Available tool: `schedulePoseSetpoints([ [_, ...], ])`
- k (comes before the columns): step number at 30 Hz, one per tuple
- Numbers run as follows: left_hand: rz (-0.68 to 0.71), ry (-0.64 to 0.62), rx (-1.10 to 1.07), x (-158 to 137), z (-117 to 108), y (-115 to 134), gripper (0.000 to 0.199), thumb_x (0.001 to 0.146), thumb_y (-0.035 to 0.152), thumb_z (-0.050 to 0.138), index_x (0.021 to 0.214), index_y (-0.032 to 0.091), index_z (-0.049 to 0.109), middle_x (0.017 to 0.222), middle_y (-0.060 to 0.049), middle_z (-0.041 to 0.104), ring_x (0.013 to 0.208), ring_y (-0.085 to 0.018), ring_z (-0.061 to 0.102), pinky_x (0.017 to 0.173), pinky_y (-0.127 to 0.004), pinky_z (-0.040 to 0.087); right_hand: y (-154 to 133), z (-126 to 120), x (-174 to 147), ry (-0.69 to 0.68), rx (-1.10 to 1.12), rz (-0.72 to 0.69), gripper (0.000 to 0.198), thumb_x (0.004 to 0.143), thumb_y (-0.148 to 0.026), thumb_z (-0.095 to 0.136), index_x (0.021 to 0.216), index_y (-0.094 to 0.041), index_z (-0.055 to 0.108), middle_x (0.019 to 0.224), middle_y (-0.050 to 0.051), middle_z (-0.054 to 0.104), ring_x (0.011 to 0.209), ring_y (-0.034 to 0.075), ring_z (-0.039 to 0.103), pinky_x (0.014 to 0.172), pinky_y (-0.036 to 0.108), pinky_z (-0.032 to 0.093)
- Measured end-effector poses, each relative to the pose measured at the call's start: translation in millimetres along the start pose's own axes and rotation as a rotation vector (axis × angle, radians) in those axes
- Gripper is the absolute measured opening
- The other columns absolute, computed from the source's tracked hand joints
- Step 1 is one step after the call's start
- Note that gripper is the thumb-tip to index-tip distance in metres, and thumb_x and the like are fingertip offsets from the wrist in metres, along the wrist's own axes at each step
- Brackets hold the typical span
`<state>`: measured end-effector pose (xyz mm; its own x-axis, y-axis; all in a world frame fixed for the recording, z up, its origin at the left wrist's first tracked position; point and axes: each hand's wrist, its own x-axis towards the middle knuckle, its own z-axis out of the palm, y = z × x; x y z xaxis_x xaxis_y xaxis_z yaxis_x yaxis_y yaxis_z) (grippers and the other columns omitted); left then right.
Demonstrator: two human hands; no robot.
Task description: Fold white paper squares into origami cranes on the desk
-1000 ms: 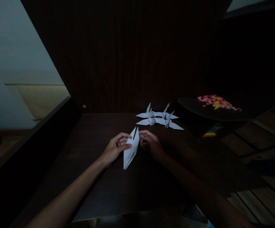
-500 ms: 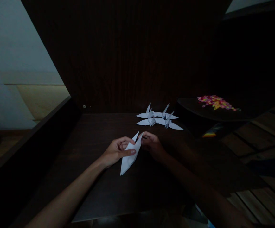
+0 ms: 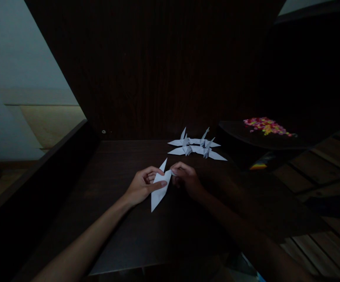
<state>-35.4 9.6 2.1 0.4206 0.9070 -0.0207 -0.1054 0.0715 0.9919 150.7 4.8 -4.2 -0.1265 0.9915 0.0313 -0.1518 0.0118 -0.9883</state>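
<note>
My left hand grips a folded white paper, thumb across its face and fingers behind it. One narrow point of the paper sticks up past my left fingers, and a longer point hangs down towards me. At the paper's upper right, my right hand pinches the other narrow point, which is bent over to the right. Just beyond my hands stand several white origami cranes, wings spread, in two rows on the dark wooden surface.
A dark panel rises behind the cranes. At the right, a curved shelf bears a heap of small pink, red and yellow pieces. A raised board runs along the left side. Wooden slats lie at the lower right.
The right-hand narrow point of the paper stood upright before and is now bent to the right in my right fingers. The paper has turned slightly in my left hand.
</note>
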Motion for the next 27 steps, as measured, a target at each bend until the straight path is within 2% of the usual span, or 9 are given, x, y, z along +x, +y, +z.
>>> schedulePoseSetpoints([
  [5,0.024,-0.019,0.059,1,0,-3,0.035,0.065,0.027,0.080,0.091,0.015,0.059,0.082,-0.002,0.064,0.074,-0.012,0.060,0.065,-0.024,0.046,-3,4,2,0.093,-0.015,0.003,0.030,0.061,-0.033,0.075,0.077,-0.019,0.054,0.069,-0.002,0.062,0.043,0.008,0.050,0.037,0.020,0.037],
  [8,0.005,-0.014,0.017,0,2,-3,0.047,0.062,0.025,0.081,0.100,0.017,0.055,0.081,0.000,0.063,0.071,-0.012,0.060,0.066,-0.024,0.046,-1,3,3,0.145,-0.012,-0.034,0.032,0.058,-0.031,0.077,0.078,-0.020,0.054,0.069,-0.003,0.062,0.043,0.007,0.048,0.037,0.019,0.037],
  [11,-0.025,0.008,-0.042,0,4,-2,0.065,0.060,0.024,0.083,0.114,0.020,0.045,0.078,0.002,0.063,0.067,-0.012,0.061,0.065,-0.024,0.046,2,0,4,0.183,-0.016,-0.048,0.033,0.060,-0.033,0.077,0.082,-0.020,0.055,0.071,-0.003,0.061,0.041,0.006,0.046,0.035,0.018,0.034],
  [13,-0.029,0.031,-0.057,0,4,-1,0.069,0.060,0.025,0.082,0.117,0.020,0.043,0.077,0.002,0.064,0.065,-0.012,0.061,0.063,-0.024,0.046,3,-2,4,0.185,0.000,-0.035,0.032,0.066,-0.039,0.073,0.085,-0.019,0.056,0.071,-0.003,0.061,0.040,0.006,0.046,0.034,0.018,0.033],
  [18,0.011,0.105,-0.033,1,0,3,0.054,0.061,0.028,0.083,0.106,0.016,0.055,0.080,-0.002,0.068,0.067,-0.012,0.061,0.064,-0.024,0.047,4,-1,5,0.088,-0.026,0.039,0.033,0.083,-0.050,0.054,0.079,-0.018,0.057,0.052,-0.005,0.052,0.040,0.008,0.047,0.036,0.018,0.033],
  [21,0.047,0.150,-0.016,1,-2,6,0.041,0.062,0.030,0.082,0.094,0.014,0.062,0.085,-0.004,0.070,0.073,-0.014,0.063,0.068,-0.025,0.048,4,1,6,0.015,-0.081,0.086,0.035,0.081,-0.051,0.054,0.073,-0.017,0.055,0.054,-0.004,0.055,0.037,0.007,0.045,0.034,0.018,0.032],
  [24,0.078,0.166,-0.034,0,-2,7,0.037,0.061,0.030,0.082,0.090,0.014,0.064,0.086,-0.004,0.071,0.076,-0.016,0.064,0.070,-0.026,0.049,6,2,6,-0.062,-0.072,0.132,0.034,0.079,-0.051,0.055,0.076,-0.017,0.053,0.063,-0.002,0.061,0.037,0.007,0.049,0.032,0.017,0.031],
  [27,0.107,0.156,-0.039,0,-1,6,0.034,0.062,0.029,0.082,0.088,0.014,0.065,0.087,-0.005,0.071,0.081,-0.018,0.064,0.074,-0.028,0.050,8,4,7,-0.102,-0.059,0.185,0.034,0.077,-0.053,0.056,0.081,-0.019,0.051,0.057,-0.005,0.057,0.038,0.010,0.054,0.032,0.018,0.035],
])
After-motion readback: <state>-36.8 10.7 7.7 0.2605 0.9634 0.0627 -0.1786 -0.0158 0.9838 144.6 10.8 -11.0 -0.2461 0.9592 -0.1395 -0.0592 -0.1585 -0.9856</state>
